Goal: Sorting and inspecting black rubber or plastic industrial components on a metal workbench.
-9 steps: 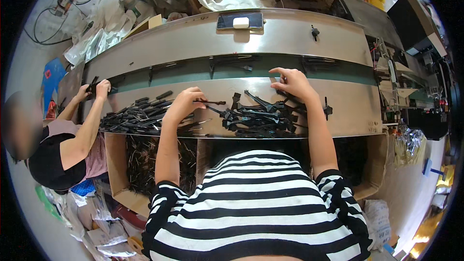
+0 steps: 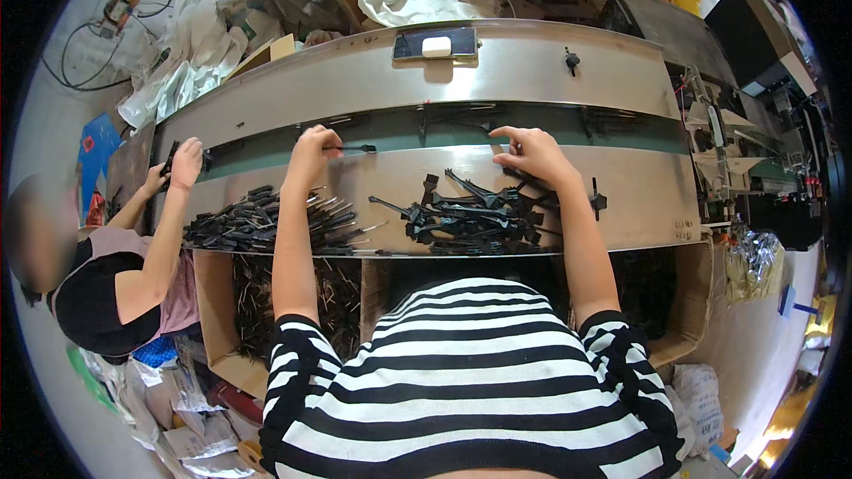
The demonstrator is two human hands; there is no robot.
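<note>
Head view shows the left hand (image 2: 312, 147) pinched shut on 1 thin black plastic piece (image 2: 355, 149), held level over the near edge of the green belt (image 2: 550, 128), apparently so it lies along the strip. Right hand (image 2: 531, 153) rests half open, fingers spread, touching the belt's near edge and gripping nothing. Between both forearms, 2 heaps of black pieces (image 2: 470, 213) lie within reach on the steel bench (image 2: 532, 62). At the bench's left end, a co-worker's hand (image 2: 186, 162) reaches toward the belt.

- Black plastic parts (image 2: 470, 213), centre of frame
- Green belt strip (image 2: 444, 124), upper middle
- Silver steel table (image 2: 532, 62)
- Black-and-white striped shirt (image 2: 470, 381), bottom
- Brown cardboard box (image 2: 217, 302), lower left
</note>
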